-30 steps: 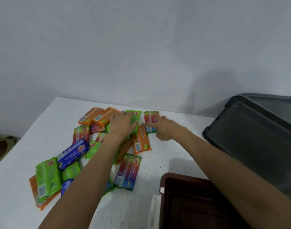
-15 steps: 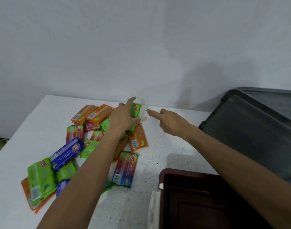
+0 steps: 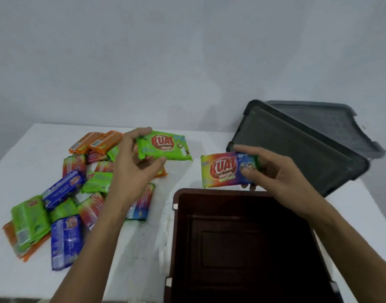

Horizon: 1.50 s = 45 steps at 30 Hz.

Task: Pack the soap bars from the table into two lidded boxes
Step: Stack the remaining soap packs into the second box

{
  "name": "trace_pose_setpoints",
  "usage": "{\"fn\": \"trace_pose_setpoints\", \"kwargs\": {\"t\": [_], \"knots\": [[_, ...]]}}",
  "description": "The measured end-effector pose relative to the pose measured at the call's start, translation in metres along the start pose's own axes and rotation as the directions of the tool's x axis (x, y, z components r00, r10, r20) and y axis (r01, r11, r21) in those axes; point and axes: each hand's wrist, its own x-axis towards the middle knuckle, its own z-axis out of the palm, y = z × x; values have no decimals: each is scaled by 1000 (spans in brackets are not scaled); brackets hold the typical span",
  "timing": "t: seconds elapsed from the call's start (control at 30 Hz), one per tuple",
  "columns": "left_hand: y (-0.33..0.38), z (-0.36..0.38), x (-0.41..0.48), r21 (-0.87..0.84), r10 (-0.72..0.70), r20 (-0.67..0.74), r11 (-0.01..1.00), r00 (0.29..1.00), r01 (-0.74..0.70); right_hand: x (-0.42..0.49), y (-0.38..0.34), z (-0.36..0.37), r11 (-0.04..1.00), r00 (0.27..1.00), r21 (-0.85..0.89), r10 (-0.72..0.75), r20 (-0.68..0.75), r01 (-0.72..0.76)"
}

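White tabletop (image 3: 32, 149) meets a pale wall. Left hand (image 3: 133, 171) pinches a green plastic-wrapped soap bar (image 3: 165, 147) by its left end, fingers curled over the top and thumb beneath, above the pile. Right hand (image 3: 277, 171) grips a rainbow-coloured wrapped soap bar (image 3: 224, 171) by its right end, just beyond the far rim of the open dark brown plastic box (image 3: 220, 192). Both labels read KUAT. Two bars are held; one box shows; two dark grey plastic lids (image 3: 297, 154) overlap at the right. The loose pile of wrapped bars (image 3: 95, 182) left of the box includes two blue ones; the rest overlap too much to count.

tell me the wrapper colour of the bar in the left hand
Green soap bar, clearest in head view.
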Motion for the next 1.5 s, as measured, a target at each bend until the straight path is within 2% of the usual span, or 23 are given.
{"fn": "trace_pose_setpoints", "kwargs": {"t": [0.17, 0.27, 0.4, 0.5, 0.53, 0.63, 0.7, 0.8, 0.87, 0.9, 0.93, 0.97, 1.0, 1.07, 1.17, 1.23, 1.27, 1.33, 1.43, 1.5], "knots": [[-12, 14, -47, -118, -82, 67, 989, 994, 89, -51, 25, 13, 972, 988, 184, 131, 82, -145], [-23, 22, -67, -103, -147, 99, 982, 984, 157, -61, 47, 31, 961, 968, 183, 174, 181, -207], [-28, 28, -81, -89, -189, 110, 976, 976, 199, -50, 79, 57, 959, 927, 36, 263, 266, -282], [-26, 28, -83, -76, -187, 96, 978, 978, 194, -39, 100, 75, 933, 907, -20, 354, 229, -359], [-24, 28, -83, -67, -181, 97, 980, 979, 188, -38, 105, 78, 930, 909, -101, 366, 198, -353], [-21, 30, -84, -38, -175, 111, 983, 978, 180, -38, 113, 81, 869, 942, -459, 291, 169, -187], [-20, 31, -85, -31, -179, 120, 982, 976, 184, -39, 112, 82, 829, 953, -550, 241, 183, -104], [-18, 31, -86, -19, -167, 135, 985, 977, 171, -40, 105, 79, 780, 979, -618, 188, 85, -96], [-17, 32, -87, -24, -157, 150, 986, 976, 162, -41, 91, 74, 829, 994, -547, 100, -54, -113], [-16, 33, -88, -36, -153, 159, 986, 975, 160, -43, 82, 71, 904, 990, -409, 80, -113, -120], [-14, 34, -89, -57, -148, 171, 986, 974, 160, -44, 72, 68, 975, 987, -189, 90, -134, -115], [-12, 36, -91, -83, -147, 187, 983, 971, 164, -46, 61, 66, 992, 988, 58, 120, -100, -115], [-9, 39, -92, -101, -146, 209, 980, 967, 170, -47, 53, 65, 956, 989, 263, 143, -46, -126], [-4, 45, -95, -109, -141, 266, 979, 954, 175, -51, 45, 63, 882, 990, 451, 138, 28, -136], [-3, 45, -94, -11, -135, 376, 989, 917, 150, -60, 44, 56, 851, 988, 507, 156, 4, -136], [-9, 39, -90, 231, -70, 406, 973, 911, -29, -69, 50, 44, 861, 980, 482, 200, -24, -164], [-12, 36, -89, 345, -38, 401, 932, 915, -112, -76, 53, 36, 879, 975, 438, 222, -29, -188], [-20, 30, -87, 484, -8, 364, 856, 932, -182, -86, 60, 22, 911, 959, 319, 283, -29, -260], [-38, 28, -91, 592, 19, 322, 776, 947, -217, -92, 76, 13, 909, 913, 133, 404, -58, -394], [-47, 28, -95, 596, 24, 306, 775, 952, -211, -88, 89, 15, 879, 875, 29, 476, -88, -475]]}}
